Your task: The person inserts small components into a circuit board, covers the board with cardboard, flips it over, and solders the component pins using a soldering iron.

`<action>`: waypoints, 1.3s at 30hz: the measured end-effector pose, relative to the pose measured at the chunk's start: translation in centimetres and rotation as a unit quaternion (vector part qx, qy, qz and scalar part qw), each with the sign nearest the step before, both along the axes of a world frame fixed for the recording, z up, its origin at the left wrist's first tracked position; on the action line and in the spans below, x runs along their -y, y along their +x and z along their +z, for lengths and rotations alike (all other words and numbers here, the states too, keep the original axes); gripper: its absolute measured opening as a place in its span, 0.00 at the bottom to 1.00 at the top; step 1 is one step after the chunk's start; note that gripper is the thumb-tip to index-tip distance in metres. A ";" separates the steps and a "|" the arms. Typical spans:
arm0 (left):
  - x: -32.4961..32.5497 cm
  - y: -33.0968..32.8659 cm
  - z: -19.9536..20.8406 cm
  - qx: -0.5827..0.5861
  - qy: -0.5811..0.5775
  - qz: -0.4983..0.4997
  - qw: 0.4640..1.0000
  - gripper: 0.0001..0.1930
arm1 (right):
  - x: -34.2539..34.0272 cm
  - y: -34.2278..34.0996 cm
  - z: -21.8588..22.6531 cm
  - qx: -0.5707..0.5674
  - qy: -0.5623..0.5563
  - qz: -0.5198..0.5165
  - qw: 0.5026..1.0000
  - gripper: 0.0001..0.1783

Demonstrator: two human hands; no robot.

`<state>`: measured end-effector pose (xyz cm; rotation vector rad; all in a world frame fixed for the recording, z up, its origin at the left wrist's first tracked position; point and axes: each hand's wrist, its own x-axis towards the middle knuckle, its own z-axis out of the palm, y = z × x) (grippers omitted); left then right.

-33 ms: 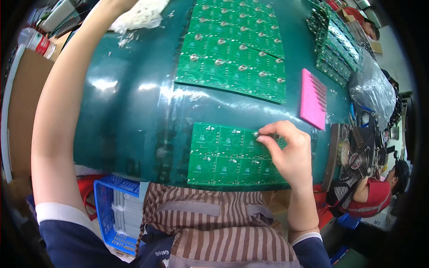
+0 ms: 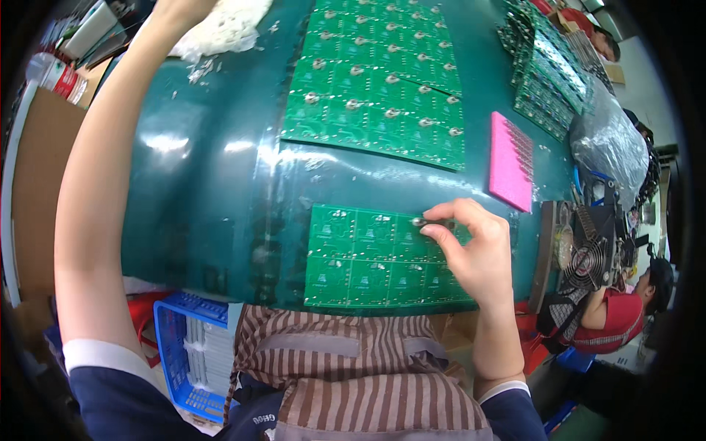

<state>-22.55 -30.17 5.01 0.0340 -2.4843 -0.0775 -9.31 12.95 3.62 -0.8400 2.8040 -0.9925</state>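
Note:
My right hand [image 2: 474,239] pinches a small silvery metal part [image 2: 419,222] between thumb and forefinger. It holds the part at the upper edge of a green circuit board panel [image 2: 353,253] lying near the table's front edge. Whether the part touches the board I cannot make out. My left arm stretches far forward, and my left hand [image 2: 184,10] is at the top edge of the view, beside a white plastic bag [image 2: 228,29] with small white pieces. The fingers of that hand are cut off by the frame.
Larger green panels [image 2: 375,92] fitted with round metal parts lie farther back. A pink foam block [image 2: 507,162] with rows of pins stands right of them. Behind it are stacked boards [image 2: 548,81] and a clear plastic bag [image 2: 614,143]. A fan [image 2: 588,261] sits at right, near a co-worker in red [image 2: 618,316].
The table and boards have shifted slightly left in view. My left hand shows a little more at the top edge. My right hand keeps its pinch at nearly the same spot.

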 end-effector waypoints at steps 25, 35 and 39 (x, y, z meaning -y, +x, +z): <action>-22.0 18.0 -2.8 0.346 0.915 -0.139 0.156 0.16 | -9.0 -9.9 -2.0 -0.193 0.014 -0.196 0.961 0.04; -24.0 21.1 -3.4 0.369 0.884 -0.155 0.242 0.17 | 0.5 3.3 -0.5 0.173 -0.377 0.017 0.910 0.09; -24.0 21.7 -3.9 0.366 0.885 -0.160 0.240 0.15 | 0.5 3.6 -0.5 0.143 -0.334 0.044 0.931 0.08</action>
